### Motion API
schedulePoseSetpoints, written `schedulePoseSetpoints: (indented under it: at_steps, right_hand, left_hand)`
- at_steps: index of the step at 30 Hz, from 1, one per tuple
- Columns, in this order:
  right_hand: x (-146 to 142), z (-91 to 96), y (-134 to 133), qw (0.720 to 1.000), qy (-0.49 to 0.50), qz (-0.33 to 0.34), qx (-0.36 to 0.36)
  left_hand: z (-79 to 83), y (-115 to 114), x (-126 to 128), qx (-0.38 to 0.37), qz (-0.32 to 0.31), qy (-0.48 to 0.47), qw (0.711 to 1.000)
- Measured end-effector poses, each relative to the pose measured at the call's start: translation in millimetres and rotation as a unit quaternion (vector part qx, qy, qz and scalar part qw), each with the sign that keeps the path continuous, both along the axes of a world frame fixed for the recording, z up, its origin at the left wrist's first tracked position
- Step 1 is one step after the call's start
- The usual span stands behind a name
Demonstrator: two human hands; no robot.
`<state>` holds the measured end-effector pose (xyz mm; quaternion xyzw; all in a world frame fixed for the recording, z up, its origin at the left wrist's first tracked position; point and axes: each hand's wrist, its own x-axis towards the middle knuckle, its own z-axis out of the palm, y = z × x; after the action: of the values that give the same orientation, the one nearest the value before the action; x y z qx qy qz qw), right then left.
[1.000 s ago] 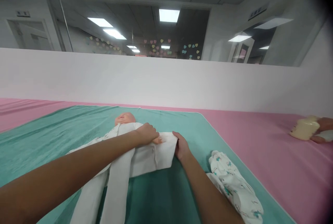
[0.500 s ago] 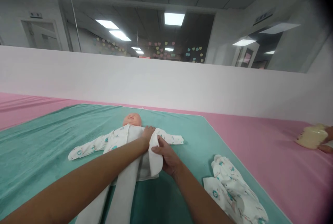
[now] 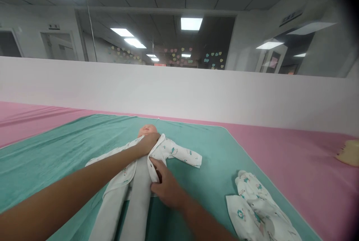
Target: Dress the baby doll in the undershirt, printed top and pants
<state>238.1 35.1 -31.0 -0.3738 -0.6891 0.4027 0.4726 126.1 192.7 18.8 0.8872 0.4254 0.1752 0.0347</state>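
Note:
A baby doll lies on its back, with its bare head (image 3: 147,130) at the far end and a white printed onesie (image 3: 171,151) on its body. My left hand (image 3: 148,144) presses on the doll's upper chest at the collar, its fingers partly hidden. My right hand (image 3: 166,188) grips the onesie's front edge at the doll's middle. Two long plain white cloth strips (image 3: 138,207) run from the body toward me. My left forearm hides part of the onesie's other sleeve.
The doll lies on a teal towel (image 3: 56,155) over a pink sheet (image 3: 294,181). A folded printed white garment (image 3: 256,211) lies at the towel's right edge. A cream-coloured bottle (image 3: 349,153) sits at the far right. A white wall stands behind.
The white flap held up over the chest is now lowered, and the printed sleeve shows. My right hand has moved toward me. The other person's hand and the cream object have left or shifted rightward.

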Motion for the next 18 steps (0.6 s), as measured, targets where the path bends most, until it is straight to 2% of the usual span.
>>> schedulePoseSetpoints:
  at_steps: [3,6,8,11,13,15,18]
  right_hand:
    - [-8.3,1.6,-10.2,0.988,-0.106,-0.060,0.091]
    - [-15.1,-0.9,-17.4,0.975,-0.157,-0.061,0.146]
    - [-18.4,-3.5,-20.4,0.969,-0.169,-0.068,0.167]
    - [-21.4,-5.4,-23.9,0.963,-0.173,-0.086,0.188]
    - [-22.9,-5.0,-25.5,0.960,-0.174,-0.090,0.202]
    - [-24.2,-4.2,-25.8,0.955,-0.183,-0.108,0.208]
    - [-25.2,-4.8,-22.9,0.944,-0.206,-0.190,0.176]
  left_hand:
    - [6.5,-8.8,2.7,-0.034,0.032,-0.043,0.998]
    - [10.8,-24.2,6.9,-0.078,0.007,-0.005,0.997]
    - [11.1,-32.7,8.3,-0.045,-0.015,0.074,0.996]
    - [12.6,-35.1,6.7,0.041,0.019,0.130,0.991]
    - [18.5,-29.5,2.2,0.027,0.048,0.111,0.992]
    - [28.0,-20.7,-5.2,-0.029,0.052,0.061,0.996]
    - [39.2,-7.5,-20.6,-0.066,0.076,-0.029,0.995]
